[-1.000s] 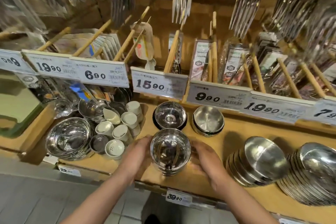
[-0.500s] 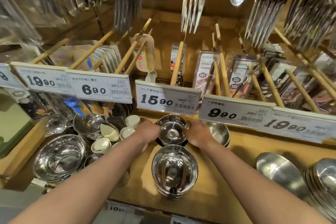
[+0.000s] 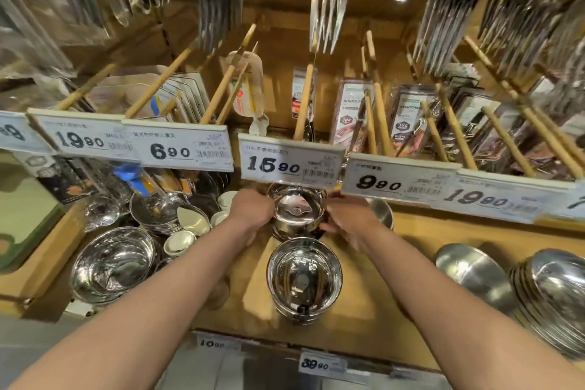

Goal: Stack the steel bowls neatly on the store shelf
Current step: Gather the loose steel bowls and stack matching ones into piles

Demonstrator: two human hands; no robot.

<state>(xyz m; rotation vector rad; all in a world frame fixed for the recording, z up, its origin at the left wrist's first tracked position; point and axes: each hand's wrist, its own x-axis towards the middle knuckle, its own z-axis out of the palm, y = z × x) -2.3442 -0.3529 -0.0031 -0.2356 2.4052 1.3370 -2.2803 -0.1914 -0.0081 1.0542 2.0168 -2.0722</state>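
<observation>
My left hand (image 3: 253, 210) and right hand (image 3: 349, 218) grip the rear steel bowl (image 3: 297, 210) from both sides, under the 15.90 tag (image 3: 289, 160); front bowl stack (image 3: 304, 279) sits untouched on the shelf (image 3: 411, 250).

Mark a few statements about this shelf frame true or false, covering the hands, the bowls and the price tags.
1. Both hands grip the rear steel bowl, the left hand and the right hand on opposite sides. True.
2. The front steel bowl is held in the right hand. False: it stands untouched on the wooden shelf, nearer the camera.
3. The tag directly above the rear steel bowl reads 15.90. True.
4. The small white cups sit right of the hands. False: they sit on the left, next to the large steel bowl.
5. Forks hang above the shelf. True.
</observation>
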